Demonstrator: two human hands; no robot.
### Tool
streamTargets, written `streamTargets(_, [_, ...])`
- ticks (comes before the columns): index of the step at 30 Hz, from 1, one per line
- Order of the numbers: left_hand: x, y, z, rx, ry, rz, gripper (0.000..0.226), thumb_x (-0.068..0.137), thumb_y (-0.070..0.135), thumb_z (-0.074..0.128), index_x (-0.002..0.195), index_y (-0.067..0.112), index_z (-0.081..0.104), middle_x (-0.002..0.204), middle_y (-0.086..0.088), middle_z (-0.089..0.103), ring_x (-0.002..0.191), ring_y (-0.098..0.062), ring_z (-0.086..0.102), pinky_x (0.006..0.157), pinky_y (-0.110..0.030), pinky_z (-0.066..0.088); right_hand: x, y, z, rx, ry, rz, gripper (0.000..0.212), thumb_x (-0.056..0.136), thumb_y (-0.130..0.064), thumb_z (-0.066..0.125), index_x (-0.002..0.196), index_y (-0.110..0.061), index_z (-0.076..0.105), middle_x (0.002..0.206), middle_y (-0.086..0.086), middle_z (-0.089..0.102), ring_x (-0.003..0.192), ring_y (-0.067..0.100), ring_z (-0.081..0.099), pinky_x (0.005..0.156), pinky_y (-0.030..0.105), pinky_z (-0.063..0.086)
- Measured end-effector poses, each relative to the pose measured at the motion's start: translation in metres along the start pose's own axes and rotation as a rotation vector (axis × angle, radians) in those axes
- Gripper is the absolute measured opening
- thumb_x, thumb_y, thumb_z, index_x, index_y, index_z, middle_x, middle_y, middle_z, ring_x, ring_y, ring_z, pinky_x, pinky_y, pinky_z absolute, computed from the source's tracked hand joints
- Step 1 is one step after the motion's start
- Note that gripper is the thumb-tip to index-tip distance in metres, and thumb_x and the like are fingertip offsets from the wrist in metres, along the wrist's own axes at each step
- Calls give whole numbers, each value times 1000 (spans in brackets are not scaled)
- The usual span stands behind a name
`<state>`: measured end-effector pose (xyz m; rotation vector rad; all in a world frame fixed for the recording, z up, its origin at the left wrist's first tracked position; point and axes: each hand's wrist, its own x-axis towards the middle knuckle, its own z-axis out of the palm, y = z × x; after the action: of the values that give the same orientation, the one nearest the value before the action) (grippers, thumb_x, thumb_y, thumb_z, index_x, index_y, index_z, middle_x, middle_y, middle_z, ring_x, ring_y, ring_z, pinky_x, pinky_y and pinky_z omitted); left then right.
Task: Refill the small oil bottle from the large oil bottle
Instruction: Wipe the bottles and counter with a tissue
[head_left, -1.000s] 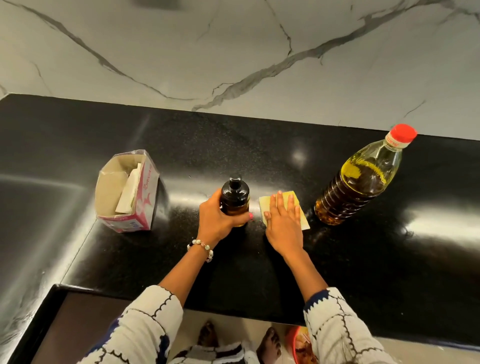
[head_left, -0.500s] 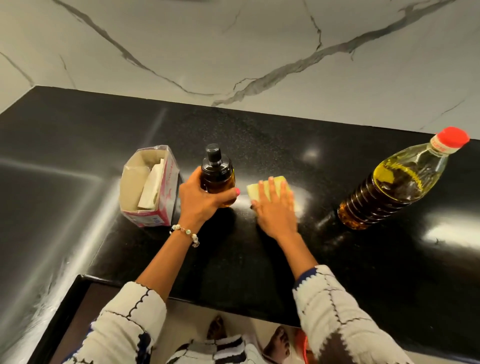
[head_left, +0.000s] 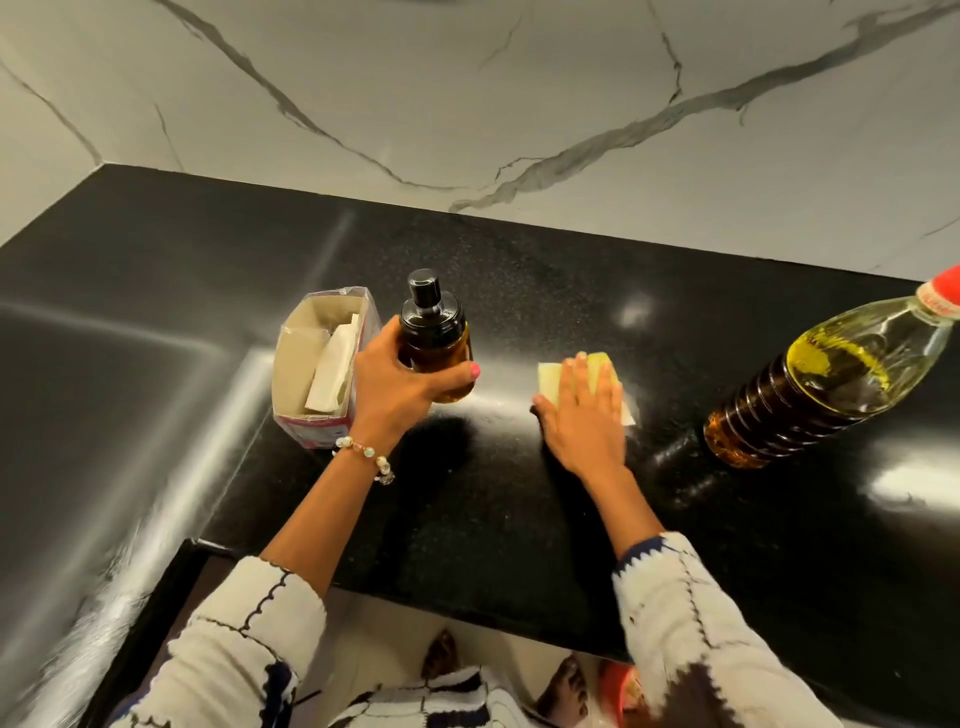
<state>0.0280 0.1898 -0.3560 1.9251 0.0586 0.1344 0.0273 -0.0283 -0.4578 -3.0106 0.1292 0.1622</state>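
Countertop (head_left: 519, 493) black, glossy; marble wall (head_left: 467, 104) behind. Left hand (head_left: 400, 389) clasps small bottle (head_left: 436, 338); right hand (head_left: 587, 415) flat on cloth (head_left: 558, 379).

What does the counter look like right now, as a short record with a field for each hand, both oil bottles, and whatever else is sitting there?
left hand: wrapped around the small oil bottle, black cap on
right hand: flat, pressing a yellow cloth on the black counter
large oil bottle: standing to the right, red cap on, nobody touching it
open carton: left of the small bottle, white paper inside
pouring: not started
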Motion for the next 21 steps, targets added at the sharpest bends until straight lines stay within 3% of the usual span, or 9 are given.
streamTargets(4, [4, 3, -9, 18, 75, 20, 54, 55, 25, 92, 98, 28, 58, 89, 20, 61, 80, 16, 57, 68, -1, 43, -7, -94, 14, 3, -81, -332, 66, 99, -49, 24, 153, -14, 8, 160, 15, -2, 145, 40, -11, 118, 50, -6])
streamTargets(6, [6, 3, -13, 17, 72, 23, 54, 56, 26, 91, 98, 30, 58, 90, 21, 62, 83, 14, 58, 69, -2, 44, -28, -119, 17, 29, -141, -507, 66, 100, -50, 23, 153, -18, 1, 160, 11, -5, 146, 35, -12, 118, 45, -11])
streamTargets(8, [5, 0, -15, 19, 57, 14, 54, 57, 27, 91, 100, 30, 58, 92, 20, 63, 88, 7, 60, 71, -4, 45, -47, -115, 17, 29, -195, -656, 65, 100, -51, 22, 152, -21, -5, 159, 2, -13, 145, 26, -20, 117, 40, -15])
streamTargets(10, [2, -5, -14, 11, 50, 1, 54, 57, 26, 91, 100, 30, 58, 93, 19, 63, 88, 5, 60, 74, -9, 46, -57, -87, 15, 27, -199, -692, 67, 96, -57, 12, 152, -25, -5, 157, -5, -16, 144, 20, -23, 119, 38, -12])
streamTargets(14, [-5, -11, -1, -8, -27, -31, 56, 59, 24, 89, 102, 32, 54, 97, 21, 60, 90, 8, 55, 76, -10, 41, -51, 4, 5, -27, -90, -412, 98, 76, -73, -20, 153, -15, 0, 161, 4, -2, 146, 21, -14, 120, 39, -5])
streamTargets(17, [-10, -15, 11, -2, -81, -39, 59, 59, 25, 90, 106, 30, 55, 98, 21, 58, 91, 11, 53, 77, -9, 39, -47, 48, -3, 38, 11, -28, 85, 90, -64, -2, 153, -8, 7, 161, 10, 4, 148, 28, -4, 119, 43, 0])
streamTargets(19, [-12, -17, 19, -5, -101, -43, 60, 58, 24, 90, 106, 29, 55, 98, 21, 59, 90, 12, 53, 76, -8, 38, -49, 38, 1, 73, 33, 214, 72, 99, -53, 14, 152, -6, 3, 161, 13, -1, 148, 30, -8, 120, 46, -1])
streamTargets(21, [-12, -16, 26, 12, -107, -39, 60, 56, 24, 91, 106, 27, 57, 96, 22, 59, 88, 13, 54, 75, -4, 39, -53, 7, 3, 101, 33, 335, 72, 100, -50, 18, 151, -4, -2, 160, 16, -7, 146, 33, -15, 119, 48, -4])
